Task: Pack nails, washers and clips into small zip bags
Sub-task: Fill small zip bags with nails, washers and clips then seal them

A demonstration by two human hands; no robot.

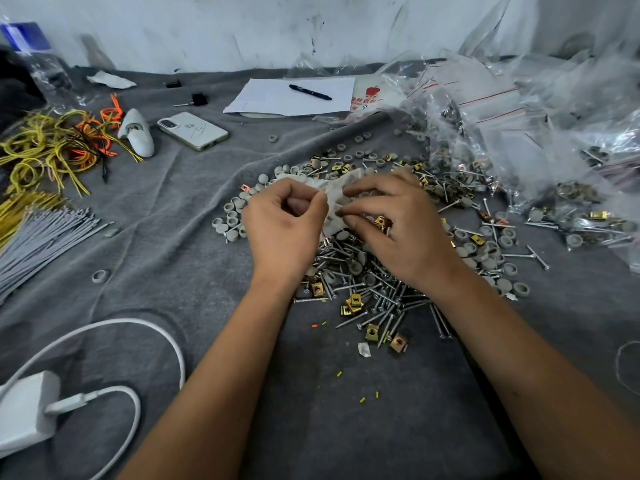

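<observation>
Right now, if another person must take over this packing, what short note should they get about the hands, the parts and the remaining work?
Left hand: pinches the small zip bag at its left edge.
Right hand: fingers hold the same bag from the right.
Parts: loose pile of screws, grey washers and gold clips lies on the grey cloth under the hands.
Done: filled bags are heaped at the right.
Left: finish this bag; much of the pile is still unpacked.

Both bare forearms reaching in from below, left hand [284, 223] and right hand [398, 226] close together, fingers [356, 192] curled into a pinch.
</observation>
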